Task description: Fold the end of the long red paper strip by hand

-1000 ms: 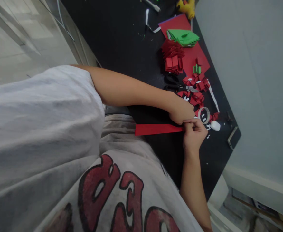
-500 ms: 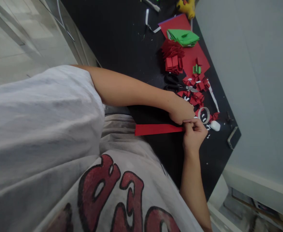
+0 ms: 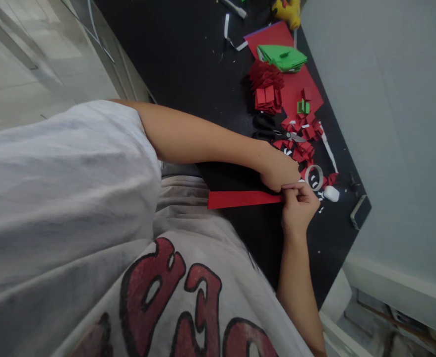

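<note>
Black flat table [image 3: 180,54], one, with open room at upper centre and lower right, far edge slanting along the wall. Two bare hands right of centre: right hand [image 3: 301,208] pinching one end of one long red paper strip [image 3: 240,199], left hand [image 3: 280,168] curled just above, fingers hidden, grip impossible to tell. Strip's other end past the near edge, mid-frame. Farther right: one pair of black-handled scissors [image 3: 288,135], one pale hollow ring [image 3: 307,174], one white rounded case [image 3: 331,193].
</note>
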